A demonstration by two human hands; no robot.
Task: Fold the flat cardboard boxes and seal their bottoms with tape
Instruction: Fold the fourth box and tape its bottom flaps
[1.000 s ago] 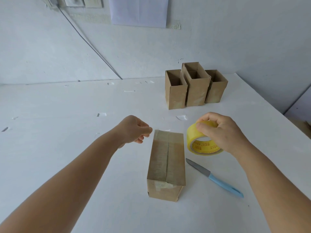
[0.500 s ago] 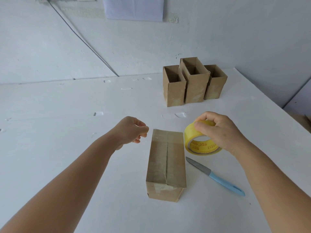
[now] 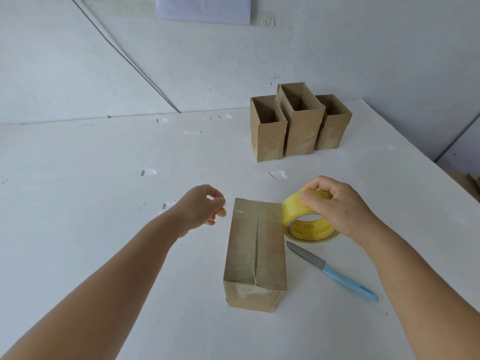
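Brown cardboard box (image 3: 255, 253) lies bottom-up on the white table (image 3: 91, 203), flap seam already under clear tape that laps onto the near end. Right hand (image 3: 337, 206) clasps the yellow tape roll (image 3: 306, 222) from above, thumb on the outer wrap; the roll touches the box's far right corner, likely so the next strip starts at that edge. Left hand (image 3: 201, 207) hovers just off the opposite far corner, fingertips pinched; can't tell if it has a tape end. Blue-handled knife (image 3: 335, 272) sits on the table below the roll, handy for cutting. Three open-topped cardboard boxes (image 3: 298, 126) stand upright well beyond the grip, apparently finished.
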